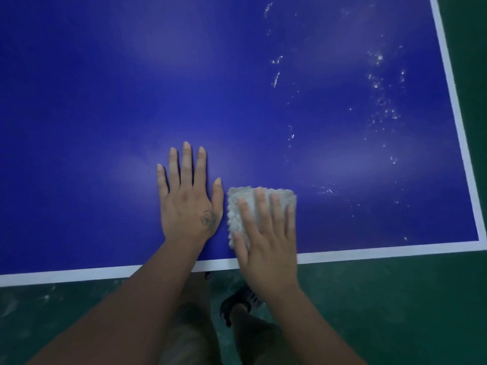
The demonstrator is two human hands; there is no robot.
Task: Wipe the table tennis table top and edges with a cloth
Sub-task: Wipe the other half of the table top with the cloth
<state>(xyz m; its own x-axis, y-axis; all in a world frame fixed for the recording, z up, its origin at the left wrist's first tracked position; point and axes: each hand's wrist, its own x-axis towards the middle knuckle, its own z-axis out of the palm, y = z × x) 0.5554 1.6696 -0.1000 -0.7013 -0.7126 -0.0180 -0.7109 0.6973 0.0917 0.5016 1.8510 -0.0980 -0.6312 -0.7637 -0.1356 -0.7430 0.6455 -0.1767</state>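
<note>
Pressing down on a folded pale cloth, the person's right hand is lying flat over it. Its fingers are stretching straight across the top rather than curling round it, and the thumb is running along the cloth's left side. The cloth is sitting on the blue surface, just inside the white line that marks the near edge. The left hand is resting just beside it, palm down, fingers splayed and straight, holding nothing. It looks to be bracing the person as they are leaning over the edge.

I am judging the job to be partway at most. The broad stretch to the left and ahead of the hands is looking even and free of marks, though I cannot tell whether wiping made it so. To the right, white specks and a few short streaks are lying scattered in two loose bands running away towards the far side. The cloth is sitting well short of them. That patch is waiting to be wiped, and so, by my reckoning, are the white lines and outer edges along the near and right sides. Below the edge, a dark shoe is standing on the green floor, which is showing pale smears.
</note>
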